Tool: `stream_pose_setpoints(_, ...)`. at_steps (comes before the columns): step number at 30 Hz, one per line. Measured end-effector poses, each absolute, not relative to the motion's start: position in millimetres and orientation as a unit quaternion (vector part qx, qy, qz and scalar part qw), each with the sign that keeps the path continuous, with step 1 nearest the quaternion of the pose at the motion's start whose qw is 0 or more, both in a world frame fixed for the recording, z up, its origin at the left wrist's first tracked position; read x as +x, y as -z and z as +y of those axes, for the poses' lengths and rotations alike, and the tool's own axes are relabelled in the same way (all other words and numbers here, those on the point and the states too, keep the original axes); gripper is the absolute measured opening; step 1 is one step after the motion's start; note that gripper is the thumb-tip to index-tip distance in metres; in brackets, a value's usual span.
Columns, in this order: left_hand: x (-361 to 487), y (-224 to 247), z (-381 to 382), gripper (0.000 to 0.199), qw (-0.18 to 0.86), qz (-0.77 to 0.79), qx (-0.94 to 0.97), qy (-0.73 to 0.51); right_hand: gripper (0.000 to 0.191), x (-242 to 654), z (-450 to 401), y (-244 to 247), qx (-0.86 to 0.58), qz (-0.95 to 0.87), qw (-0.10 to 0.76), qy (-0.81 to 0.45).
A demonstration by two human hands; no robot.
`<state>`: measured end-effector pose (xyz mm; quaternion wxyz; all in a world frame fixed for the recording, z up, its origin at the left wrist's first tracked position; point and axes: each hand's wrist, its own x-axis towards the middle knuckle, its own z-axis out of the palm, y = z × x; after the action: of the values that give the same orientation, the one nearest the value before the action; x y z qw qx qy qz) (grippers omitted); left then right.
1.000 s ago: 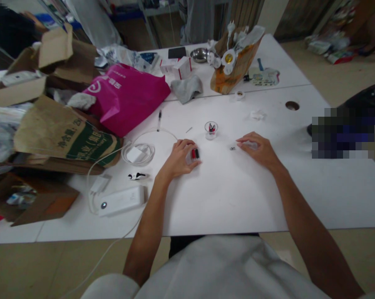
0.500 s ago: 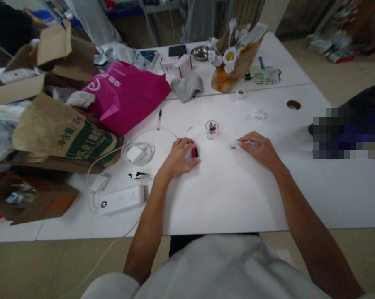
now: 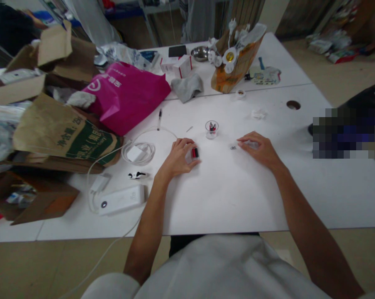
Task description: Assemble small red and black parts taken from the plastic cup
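Note:
My left hand (image 3: pixel 181 158) curves its fingers and thumb round a small clear container with a red and black piece (image 3: pixel 195 153) in it, on the white table. To the right, my right hand (image 3: pixel 258 148) has its fingers bent round a small clear object (image 3: pixel 252 144), partly hidden by the hand. Tiny metallic bits (image 3: pixel 233 148) lie just left of its fingertips. Between the hands and a little beyond them stands a clear round cup (image 3: pixel 212 130) with red and black pieces inside.
Left are a coiled white cable (image 3: pixel 150 154), a white power bank (image 3: pixel 122 200), a black-and-white tool (image 3: pixel 137 175), a pen (image 3: pixel 159 119) and a magenta bag (image 3: pixel 128 93). Beyond are a grey cloth (image 3: pixel 187 87), a paper bag (image 3: pixel 226 79) and a crumpled tissue (image 3: pixel 259 114).

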<state>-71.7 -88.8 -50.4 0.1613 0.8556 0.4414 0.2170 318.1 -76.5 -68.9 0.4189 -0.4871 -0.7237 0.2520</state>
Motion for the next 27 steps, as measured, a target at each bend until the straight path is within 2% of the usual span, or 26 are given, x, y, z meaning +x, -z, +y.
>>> stream_pose_setpoints(17,-70.7,48.4,-89.9,0.058,0.162,0.439,0.856,-0.219,0.013,318.3,-75.9,69.3,-0.494,-0.723,0.419,-0.24)
stream_pose_setpoints(27,-67.7,44.2,-90.1,0.05,0.154,0.44,0.848,-0.251,0.014,319.0,-74.1,64.6,-0.511,-0.705,0.453,-0.192)
